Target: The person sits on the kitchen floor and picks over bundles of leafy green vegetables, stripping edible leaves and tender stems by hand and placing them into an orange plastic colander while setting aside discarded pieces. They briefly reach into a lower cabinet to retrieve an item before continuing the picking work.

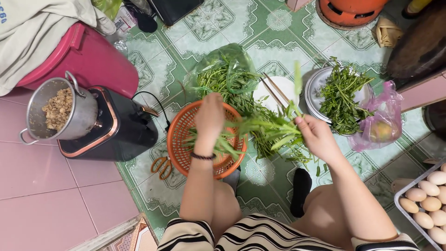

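Head camera looks down on my knees and my two hands above a green patterned floor (274,32). My left hand (210,116) is over the orange basket (179,135), with the fingers closed around the end of a bunch of green leafy stems (265,132). My right hand (316,135) holds the other end of the same bunch, the fingers pinched on a stem, so the greens stretch between both hands, just above the basket's right rim. Some leaves already lie inside the basket. Behind it a green plastic bag (223,65) is full of more greens, and a white plate (278,88) with chopsticks (275,90) lies beside it. To the right a metal bowl (313,88) has picked leaves in it, touching a pink bag (383,123). Orange scissors (161,166) lie on the floor near the basket. On the left, a steel pot (81,116) sits on a black cooker (125,128). A tray of eggs (427,204) is at the right edge.
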